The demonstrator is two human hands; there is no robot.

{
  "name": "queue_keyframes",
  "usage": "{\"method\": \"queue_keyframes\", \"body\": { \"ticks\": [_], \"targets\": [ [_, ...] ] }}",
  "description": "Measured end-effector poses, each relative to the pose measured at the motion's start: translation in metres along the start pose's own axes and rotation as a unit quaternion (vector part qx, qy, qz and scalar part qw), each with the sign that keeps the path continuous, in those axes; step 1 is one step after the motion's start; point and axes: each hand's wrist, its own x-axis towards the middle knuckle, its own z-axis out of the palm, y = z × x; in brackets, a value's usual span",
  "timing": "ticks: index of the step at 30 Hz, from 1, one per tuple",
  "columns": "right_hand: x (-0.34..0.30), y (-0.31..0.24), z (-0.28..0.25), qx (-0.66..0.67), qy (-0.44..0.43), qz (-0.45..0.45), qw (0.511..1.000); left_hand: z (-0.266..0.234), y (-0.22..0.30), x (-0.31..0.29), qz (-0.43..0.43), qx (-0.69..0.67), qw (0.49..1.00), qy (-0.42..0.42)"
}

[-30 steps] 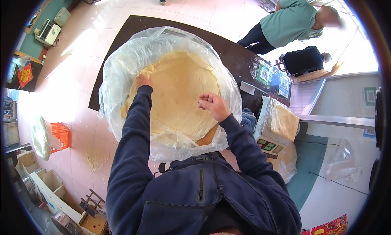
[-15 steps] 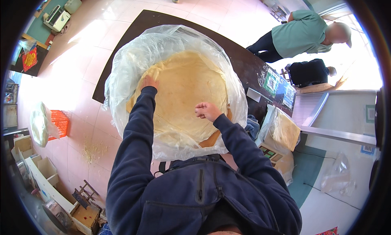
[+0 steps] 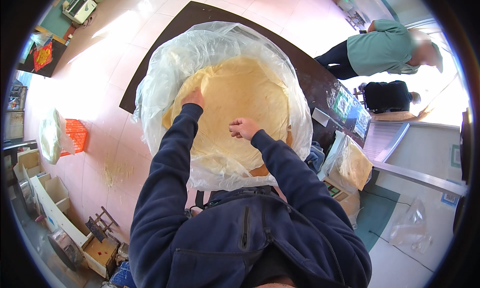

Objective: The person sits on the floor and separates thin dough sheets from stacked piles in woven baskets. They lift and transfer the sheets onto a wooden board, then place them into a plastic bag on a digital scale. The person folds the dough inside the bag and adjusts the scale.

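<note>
A stack of large, thin, pale-yellow round flatbreads (image 3: 235, 95) lies in front of me, ringed by crumpled clear plastic sheeting (image 3: 165, 63). At its left side my left hand (image 3: 193, 96) is closed on the edge of the top flatbread, which creases by the fingers; the fingertips are partly hidden. Over the middle of the stack, my right hand (image 3: 243, 128) is curled with its fingers drawn together, and nothing shows in it. A strip of brown round board (image 3: 261, 171) peeks out beneath the flatbreads at the near right.
Everything rests on a dark table (image 3: 195, 15). To the right are a white card (image 3: 320, 117) and a plastic bag of folded flatbread (image 3: 354, 167). A person in a green shirt (image 3: 382, 47) stands beyond the table's right end. An orange basket (image 3: 75, 136) is on the floor at left.
My right hand has moved a little left over the flatbreads. My left hand has shifted slightly right, toward the stack's middle. The whole view has also shifted slightly.
</note>
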Motion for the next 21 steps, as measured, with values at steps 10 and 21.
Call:
{"method": "queue_keyframes", "body": {
  "ticks": [10, 21],
  "targets": [
    [0.003, 0.072, -0.039, -0.027, 0.105, 0.076, 0.991, 0.035, -0.021, 0.001, 0.137, -0.173, 0.974, 0.049],
    [-0.05, 0.109, 0.025, -0.314, 0.13, -0.042, 0.94, 0.013, -0.044, -0.043, 0.027, -0.015, 0.99, -0.136]
  ]
}}
